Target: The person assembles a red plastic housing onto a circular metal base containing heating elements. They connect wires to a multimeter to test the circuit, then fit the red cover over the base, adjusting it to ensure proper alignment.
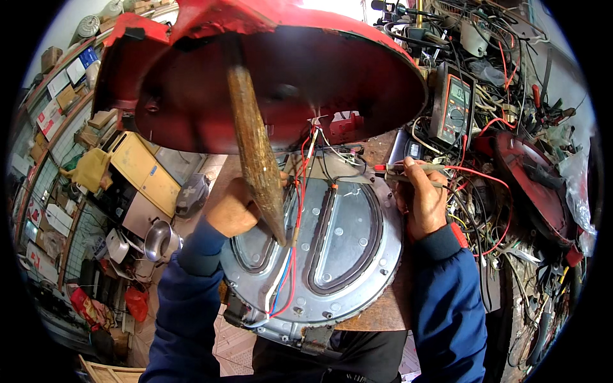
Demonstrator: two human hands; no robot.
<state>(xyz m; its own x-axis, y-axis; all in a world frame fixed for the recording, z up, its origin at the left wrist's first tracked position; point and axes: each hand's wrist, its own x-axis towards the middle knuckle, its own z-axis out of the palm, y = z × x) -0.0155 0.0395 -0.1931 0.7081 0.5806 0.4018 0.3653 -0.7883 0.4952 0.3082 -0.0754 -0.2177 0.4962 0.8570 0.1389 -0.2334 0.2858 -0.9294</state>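
A red shell (345, 76) is raised over a round grey metal housing (345, 242) on a wooden surface (377, 319); a worn wooden stick (249, 127) props it, lower tip at the housing. Red, white, blue and black wires (294, 255) cross the housing. My left hand (233, 207) is curled just behind the stick, its fingertips hidden, so what it grips cannot be made out. My right hand (423, 204) is closed around slim test probes (399, 168) with red and black leads, at the housing's upper right. A multimeter (450, 105) leans beyond it.
Tangled cables (472, 210), tools and a second red shell (530, 191) crowd the right side. On the left are loaded shelves (45, 210), a yellow board (143, 172) and a steel pot (159, 239). A dark phone-sized device (405, 147) lies behind my right hand.
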